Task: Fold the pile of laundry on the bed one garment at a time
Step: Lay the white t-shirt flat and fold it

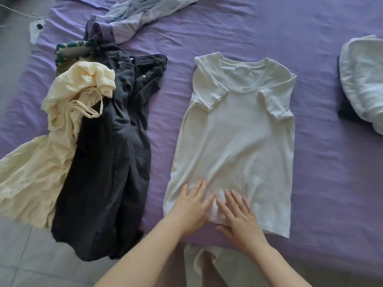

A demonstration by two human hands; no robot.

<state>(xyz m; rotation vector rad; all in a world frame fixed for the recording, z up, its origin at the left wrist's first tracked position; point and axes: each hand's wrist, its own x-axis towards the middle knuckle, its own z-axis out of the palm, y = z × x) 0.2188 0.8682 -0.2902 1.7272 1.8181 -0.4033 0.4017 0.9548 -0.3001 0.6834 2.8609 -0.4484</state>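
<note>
t-shirt point(234, 141) lies flat lengthwise, collar pointing away, hem near.

A white T-shirt point(238, 137) lies flat, front up, on the purple sheet, neck away from the viewer, both short sleeves folded in over the chest; its hem bunches in small wrinkles at the near edge. To its left sits the pile: dark jeans point(109, 152) stretched lengthwise, legs hanging off the bed's edge, with a crumpled cream strappy garment point(62, 129) overlapping their left side and a green-striped piece point(70, 51) behind.
</note>
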